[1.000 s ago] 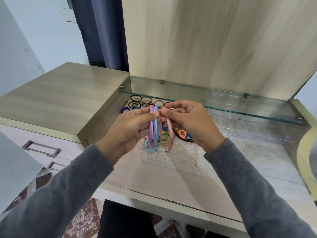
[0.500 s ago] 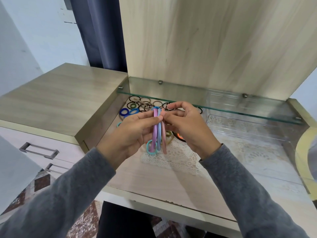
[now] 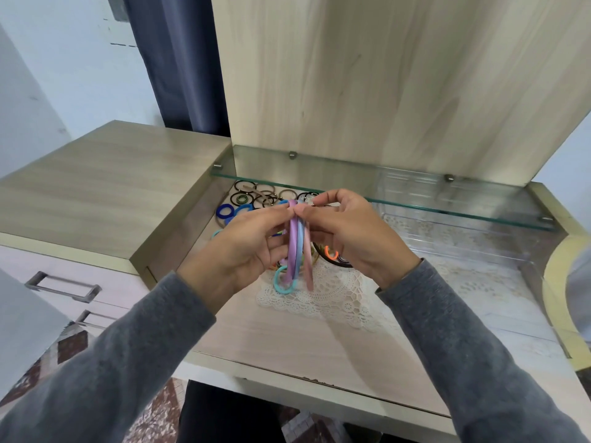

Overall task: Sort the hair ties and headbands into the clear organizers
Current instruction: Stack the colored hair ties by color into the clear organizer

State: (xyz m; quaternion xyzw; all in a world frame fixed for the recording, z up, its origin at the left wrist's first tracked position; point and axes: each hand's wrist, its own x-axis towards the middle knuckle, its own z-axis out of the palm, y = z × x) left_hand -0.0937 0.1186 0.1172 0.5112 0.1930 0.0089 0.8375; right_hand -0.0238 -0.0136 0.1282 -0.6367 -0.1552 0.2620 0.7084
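Behind the fingers a big flat board (image 3: 383, 75) of pale wood stands up, smooth, with long grain lines. Just past the fingertips runs a thin glass shelf (image 3: 425, 204), see-through with a green edge, held by small round metal pegs. To the right of the right fingers, under that shelf, sits a clear plastic organizer (image 3: 473, 247), boxy and shiny. Under the fingers lies a white lace mat (image 3: 323, 298), full of little holes.

The left hand (image 3: 243, 251) and the right hand (image 3: 355, 238) meet in the middle. Their fingers are curled close and pinch the tops of three headbands (image 3: 300, 247) held together: one purple, one blue, one pink. The bands are thin, smooth and curved, and hang down from the fingers above the mat. Behind the left fingers lies a pile of hair ties (image 3: 252, 199), small rings in black, brown, green and blue. A teal ring (image 3: 283, 285) shows just below the left fingers, and an orange one (image 3: 331, 252) under the right fingers.

The desk top (image 3: 303, 343) below is light wood. Left of the left fingers is a raised wooden cabinet top (image 3: 96, 193), with a metal drawer handle (image 3: 62, 286) lower down. A dark blue curtain (image 3: 179, 59) hangs far behind, by a white wall.
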